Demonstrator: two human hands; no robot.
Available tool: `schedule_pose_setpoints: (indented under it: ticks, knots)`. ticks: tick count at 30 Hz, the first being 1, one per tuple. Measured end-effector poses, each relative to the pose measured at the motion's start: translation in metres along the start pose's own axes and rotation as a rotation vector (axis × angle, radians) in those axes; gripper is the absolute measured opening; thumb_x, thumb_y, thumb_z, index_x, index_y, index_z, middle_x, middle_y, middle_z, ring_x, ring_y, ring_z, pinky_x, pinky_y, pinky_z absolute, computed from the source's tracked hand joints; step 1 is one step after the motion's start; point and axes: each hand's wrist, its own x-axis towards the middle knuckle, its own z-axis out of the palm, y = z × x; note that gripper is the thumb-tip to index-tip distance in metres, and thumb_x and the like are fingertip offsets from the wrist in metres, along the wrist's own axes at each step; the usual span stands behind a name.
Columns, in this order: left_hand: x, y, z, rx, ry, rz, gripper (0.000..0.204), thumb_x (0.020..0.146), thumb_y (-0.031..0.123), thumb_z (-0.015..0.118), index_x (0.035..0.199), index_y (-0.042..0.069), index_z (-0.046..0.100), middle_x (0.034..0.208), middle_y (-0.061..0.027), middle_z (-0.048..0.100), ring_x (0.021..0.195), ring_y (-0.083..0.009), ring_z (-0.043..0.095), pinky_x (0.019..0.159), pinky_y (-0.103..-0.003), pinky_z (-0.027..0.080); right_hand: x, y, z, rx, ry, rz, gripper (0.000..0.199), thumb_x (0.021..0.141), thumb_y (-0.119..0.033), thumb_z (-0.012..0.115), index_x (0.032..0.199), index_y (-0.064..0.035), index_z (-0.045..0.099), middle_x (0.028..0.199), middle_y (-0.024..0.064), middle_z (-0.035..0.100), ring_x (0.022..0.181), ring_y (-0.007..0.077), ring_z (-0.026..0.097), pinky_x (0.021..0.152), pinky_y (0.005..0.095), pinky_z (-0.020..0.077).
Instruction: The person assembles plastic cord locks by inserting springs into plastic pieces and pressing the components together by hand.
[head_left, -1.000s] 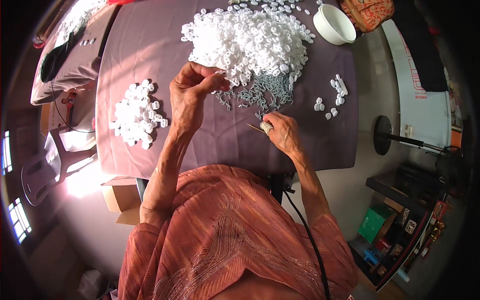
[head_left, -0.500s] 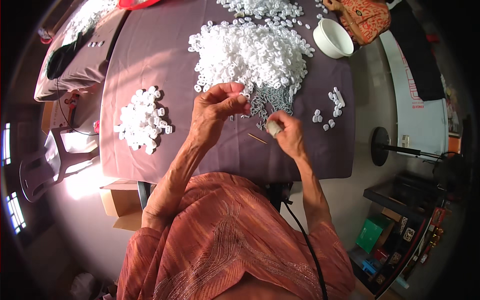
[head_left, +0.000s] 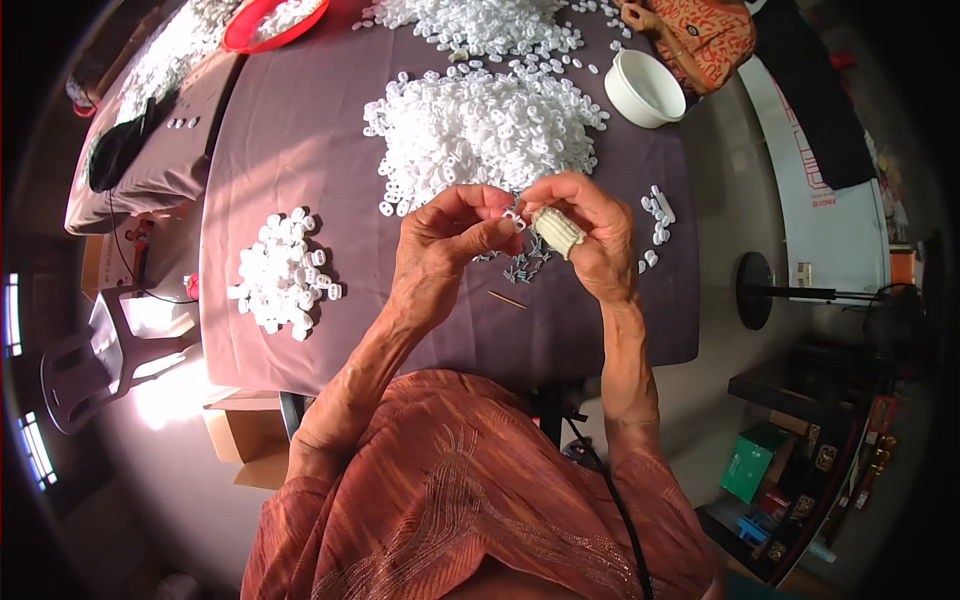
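Note:
My left hand (head_left: 435,255) pinches a small white plastic piece (head_left: 514,220) with holes between thumb and fingertips. Close beside it, my right hand (head_left: 605,240) has its fingers curled in, and a cream ribbed cover (head_left: 558,232) appears to sit on its thumb. What the right fingertips grip, if anything, is hidden. Small grey screws (head_left: 522,268) lie scattered under both hands. Just beyond rises a big heap of white oval pieces (head_left: 480,130). A thin wooden stick (head_left: 507,299) rests on the cloth nearer me.
A smaller pile of white pieces (head_left: 285,270) lies at the left, and a few more pieces (head_left: 658,215) at the right. A white bowl (head_left: 645,90) stands far right by another person's arm (head_left: 665,40). A red tray (head_left: 275,25) is at the far left.
My right hand has come up and inward from the screws to meet the left hand. The left hand still holds a white piece. The whole view has shifted slightly.

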Motion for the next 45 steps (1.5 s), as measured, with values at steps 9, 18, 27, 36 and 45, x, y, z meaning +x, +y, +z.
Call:
schedule_pose_setpoints:
  ticks: [9, 18, 27, 36, 45]
  knots:
    - [-0.001, 0.011, -0.003, -0.024, 0.017, -0.033, 0.014, 0.077, 0.003, 0.061, 0.089, -0.003, 0.058, 0.080, -0.0092, 0.060, 0.068, -0.0161, 0.059, 0.067, -0.029, 0.049, 0.013, -0.019, -0.001, -0.106, -0.124, 0.019, 0.033, 0.071, 0.011, 0.046, 0.103, 0.0038, 0.050, 0.082, 0.0062, 0.056, 0.077, 0.0102, 0.054, 0.072, 0.0218, 0.0429]
    - [-0.003, 0.014, -0.002, -0.050, 0.006, -0.017, 0.015, 0.076, 0.003, 0.061, 0.089, -0.003, 0.059, 0.080, -0.0086, 0.061, 0.068, -0.0158, 0.059, 0.067, -0.029, 0.048, 0.015, -0.032, 0.001, -0.199, -0.169, 0.019, 0.044, 0.065, 0.019, 0.042, 0.105, 0.0044, 0.049, 0.083, 0.0069, 0.056, 0.080, 0.0106, 0.054, 0.071, 0.0213, 0.0431]
    - [-0.004, 0.014, -0.002, -0.009, 0.024, -0.011, 0.014, 0.075, 0.002, 0.061, 0.089, -0.003, 0.060, 0.079, -0.0079, 0.061, 0.068, -0.0149, 0.059, 0.066, -0.028, 0.048, 0.016, -0.031, 0.002, -0.286, -0.188, -0.012, 0.039, 0.068, 0.016, 0.049, 0.105, 0.0036, 0.049, 0.082, 0.0056, 0.057, 0.079, 0.0096, 0.054, 0.070, 0.0206, 0.0436]
    - [-0.004, 0.013, -0.004, 0.003, 0.020, -0.019, 0.013, 0.076, 0.002, 0.062, 0.088, -0.002, 0.060, 0.078, -0.0076, 0.062, 0.068, -0.0145, 0.059, 0.066, -0.027, 0.048, 0.014, -0.023, 0.003, -0.286, -0.183, -0.043, 0.037, 0.070, 0.015, 0.053, 0.104, 0.0017, 0.051, 0.081, 0.0038, 0.056, 0.078, 0.0076, 0.053, 0.068, 0.0191, 0.0437]
    - [-0.005, 0.015, -0.001, 0.067, 0.035, -0.004, 0.012, 0.076, 0.003, 0.062, 0.087, -0.001, 0.061, 0.077, -0.0073, 0.062, 0.067, -0.0142, 0.059, 0.067, -0.026, 0.047, 0.015, -0.027, 0.005, -0.390, -0.170, -0.108, 0.035, 0.070, 0.014, 0.054, 0.101, -0.0010, 0.054, 0.080, 0.0045, 0.059, 0.074, 0.0086, 0.057, 0.065, 0.0210, 0.0463]
